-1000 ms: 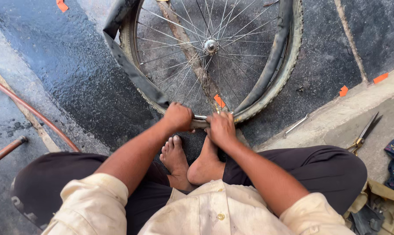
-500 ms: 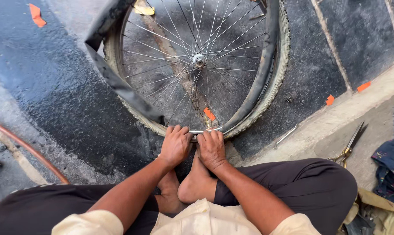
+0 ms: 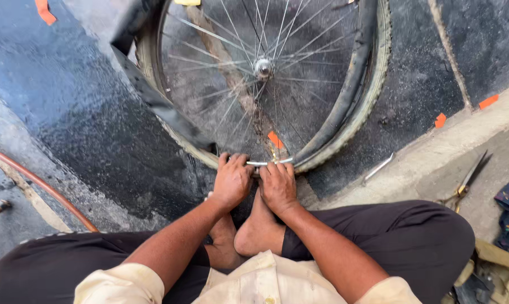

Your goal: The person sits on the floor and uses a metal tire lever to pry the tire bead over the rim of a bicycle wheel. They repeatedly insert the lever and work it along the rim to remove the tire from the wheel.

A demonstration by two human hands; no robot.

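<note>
Steel rim point(image 3: 270, 162) of the bike wheel point(image 3: 263, 70) sits right under both hands, at 6 o'clock on the wheel, which lies flat on the wet dark pavement point(image 3: 80, 118).

Left hand point(image 3: 232, 181): fingers curled down over the rim edge and the tyre point(image 3: 372, 90), closed on it. Right hand point(image 3: 278, 186): same, fingers hooked over the rim just beside the left; the thumbs nearly touch. Both bare feet point(image 3: 249, 236) are tucked under my wrists, close to the wheel's near edge.

Tyre is seated along the 1 to 5 o'clock arc. From 7 to 11 o'clock black rubber point(image 3: 153, 101) hangs loose, off the rim, flopping outward. Cannot tell whether that loose piece is tube or tyre.

Step, my read: working the bead at the bottom of the rim by thumb and finger pressure. Next move likely calls for a firm push and walking the hands round toward 7 o'clock, keeping the seated part from popping off.

Metal lever point(image 3: 378, 167) lies on the kerb at 3 o'clock, scissors point(image 3: 467, 180) further right, copper-coloured hose point(image 3: 40, 186) at 9 o'clock.
</note>
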